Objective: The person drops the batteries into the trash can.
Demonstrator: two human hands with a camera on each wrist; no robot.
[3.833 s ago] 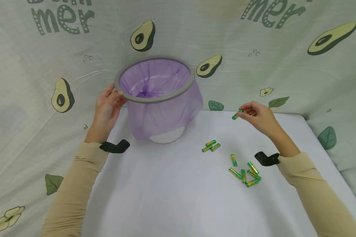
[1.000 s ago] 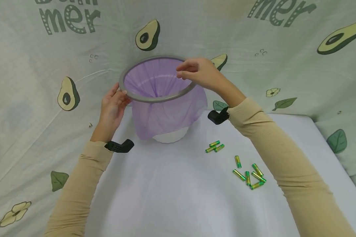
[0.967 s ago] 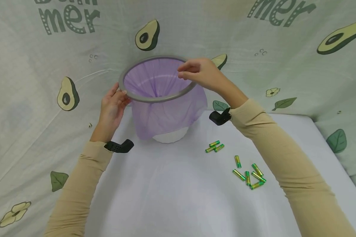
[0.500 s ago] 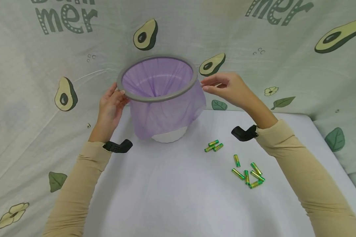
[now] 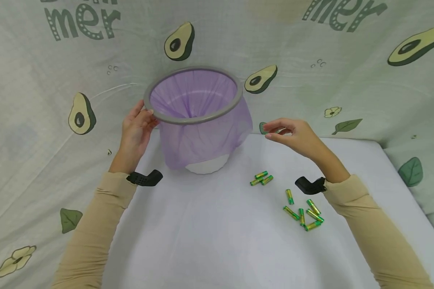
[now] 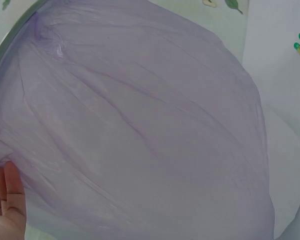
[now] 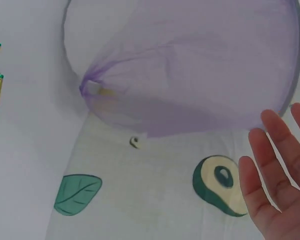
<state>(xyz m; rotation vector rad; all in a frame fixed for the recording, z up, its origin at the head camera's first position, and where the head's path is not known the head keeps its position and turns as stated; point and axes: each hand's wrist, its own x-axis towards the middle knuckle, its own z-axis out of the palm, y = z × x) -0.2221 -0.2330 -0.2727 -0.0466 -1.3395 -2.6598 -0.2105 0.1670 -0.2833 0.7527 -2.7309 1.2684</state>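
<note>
Bin (image 5: 202,142) on table (image 5: 202,237); batteries (image 5: 301,217) near, cloth (image 5: 224,36) behind.

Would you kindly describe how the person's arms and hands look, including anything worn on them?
The left sleeve and right sleeve are long, beige and wrinkled. A left black device and right black device, both bent, sit near the wrists. The left hand and right hand wear no gloves.
</note>
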